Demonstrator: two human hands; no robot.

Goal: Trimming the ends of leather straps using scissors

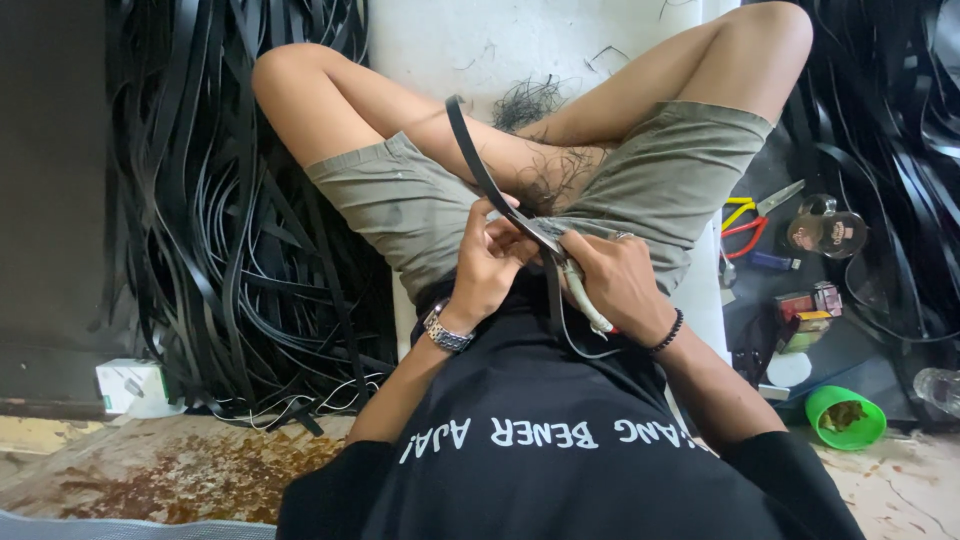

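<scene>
I sit cross-legged on the floor in grey shorts and a black shirt. My left hand, with a metal watch at the wrist, pinches a long black strap that rises away over my left thigh. My right hand, with a dark bead bracelet and a ring, grips a knife with a pale handle; its blade lies against the strap just below my left fingers. Thin black shavings lie on my legs and on the white mat between them.
Heaps of black straps fill the floor to the left and the far right. On the right lie red and yellow-handled pliers, a glass jar, small boxes and a green cup. A white box sits at the lower left.
</scene>
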